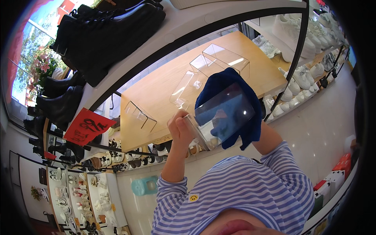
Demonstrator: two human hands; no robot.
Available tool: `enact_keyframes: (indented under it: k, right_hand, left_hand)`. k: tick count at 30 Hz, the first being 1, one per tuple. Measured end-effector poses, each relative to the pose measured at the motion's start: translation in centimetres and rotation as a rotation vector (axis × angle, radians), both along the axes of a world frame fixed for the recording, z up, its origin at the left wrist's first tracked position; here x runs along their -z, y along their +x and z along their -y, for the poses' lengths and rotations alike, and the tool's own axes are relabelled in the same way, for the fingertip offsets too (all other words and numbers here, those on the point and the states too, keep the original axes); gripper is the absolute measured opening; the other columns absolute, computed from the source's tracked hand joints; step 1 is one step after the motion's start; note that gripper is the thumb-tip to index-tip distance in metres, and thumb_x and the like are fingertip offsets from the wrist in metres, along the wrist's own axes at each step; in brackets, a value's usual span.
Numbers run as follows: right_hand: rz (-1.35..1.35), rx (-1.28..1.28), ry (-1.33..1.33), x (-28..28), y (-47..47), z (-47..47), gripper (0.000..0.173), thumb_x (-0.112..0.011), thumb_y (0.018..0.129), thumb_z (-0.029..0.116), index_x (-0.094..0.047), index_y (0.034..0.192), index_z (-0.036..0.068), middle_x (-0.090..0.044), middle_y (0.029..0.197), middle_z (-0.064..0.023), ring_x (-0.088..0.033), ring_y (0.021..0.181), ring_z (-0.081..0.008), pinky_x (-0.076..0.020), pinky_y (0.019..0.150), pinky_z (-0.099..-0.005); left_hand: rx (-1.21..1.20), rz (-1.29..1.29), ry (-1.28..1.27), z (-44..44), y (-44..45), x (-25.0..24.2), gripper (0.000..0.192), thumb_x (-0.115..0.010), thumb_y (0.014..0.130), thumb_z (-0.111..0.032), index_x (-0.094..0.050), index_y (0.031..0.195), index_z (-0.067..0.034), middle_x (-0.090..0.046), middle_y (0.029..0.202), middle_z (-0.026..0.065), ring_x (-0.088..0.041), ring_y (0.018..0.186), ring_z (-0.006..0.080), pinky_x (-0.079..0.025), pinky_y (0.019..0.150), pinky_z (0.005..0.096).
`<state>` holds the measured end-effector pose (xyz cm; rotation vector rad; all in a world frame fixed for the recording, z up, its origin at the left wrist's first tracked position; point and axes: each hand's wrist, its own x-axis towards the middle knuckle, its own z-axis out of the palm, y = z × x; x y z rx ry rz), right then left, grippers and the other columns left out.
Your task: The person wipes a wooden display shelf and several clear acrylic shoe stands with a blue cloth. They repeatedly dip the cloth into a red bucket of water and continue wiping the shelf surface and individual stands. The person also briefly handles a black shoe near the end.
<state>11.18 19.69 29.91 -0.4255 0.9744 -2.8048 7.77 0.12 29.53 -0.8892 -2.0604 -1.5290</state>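
My left hand [178, 124] grips one side of a clear acrylic display stand [202, 133], held up in front of my chest. Against the stand's far side lies a dark blue cloth [227, 79], seen partly through the clear panel. The cloth covers my right hand, so its fingers are hidden; only the wrist and forearm [267, 136] show below it. Beyond my hands, more clear acrylic stands rest on a light wooden shelf board [158, 97]: a small one [141, 114] at the left, a slanted one [185, 86] near the middle and others [217, 57] farther back.
A black metal frame [299, 38] crosses close in front. Black leather boots [108, 35] stand on the upper white shelf, with a red price card [88, 126] at its edge. White shoes [302, 76] line racks at right. A turquoise plastic stool [144, 185] and shoe boxes [335, 176] are on the floor.
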Motion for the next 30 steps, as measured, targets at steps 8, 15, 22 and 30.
enact_keyframes:
  k: [8, 15, 22, 30]
  right_hand:
    - [-0.936, 0.725, 1.239, 2.1, -0.2, 2.2, 0.029, -0.051, 0.091, 0.028, -0.057, 0.112, 0.008, -0.06, 0.107, -0.0071, -0.06, 0.091, -0.0188, -0.0517, 0.081, -0.0295]
    - [-0.102, 0.026, 0.699, 2.9, -0.2, 3.2, 0.043, -0.06, 0.086, 0.023, -0.049, 0.125, 0.01, -0.052, 0.123, -0.0078, -0.049, 0.115, -0.0195, -0.038, 0.099, -0.0322]
    - [-0.904, 0.39, 1.428, 2.8, 0.5, 0.8, 0.058, -0.06, 0.083, 0.026, -0.041, 0.135, 0.01, -0.043, 0.136, -0.0117, -0.036, 0.128, -0.0268, -0.0228, 0.109, -0.0369]
    - [-0.726, 0.073, 1.231, 4.6, 0.8, -0.7, 0.066, -0.067, 0.071, 0.028, -0.048, 0.132, 0.012, -0.044, 0.136, -0.0142, -0.035, 0.13, -0.0315, -0.0211, 0.11, -0.0409]
  left_hand:
    - [0.047, -0.039, 0.092, -2.1, 0.2, 2.4, 0.07, -0.022, 0.096, -0.053, -0.061, 0.092, 0.005, -0.063, 0.077, 0.0082, -0.06, 0.07, 0.0152, -0.045, 0.061, 0.026]
    - [0.203, 0.275, 0.338, -2.2, -0.8, 3.8, 0.072, -0.02, 0.095, -0.055, -0.061, 0.09, 0.005, -0.061, 0.072, 0.0071, -0.057, 0.066, 0.0123, -0.043, 0.057, 0.0246]
    - [0.288, 0.381, 0.396, -2.4, -0.6, 3.1, 0.067, -0.024, 0.096, -0.054, -0.057, 0.078, 0.002, -0.053, 0.064, 0.002, -0.047, 0.058, 0.0086, -0.036, 0.051, 0.0226]
    - [0.186, 0.36, 0.258, -2.8, 0.7, 0.2, 0.056, -0.028, 0.098, -0.047, -0.048, 0.068, -0.004, -0.046, 0.059, -0.0024, -0.039, 0.056, 0.0052, -0.03, 0.049, 0.0219]
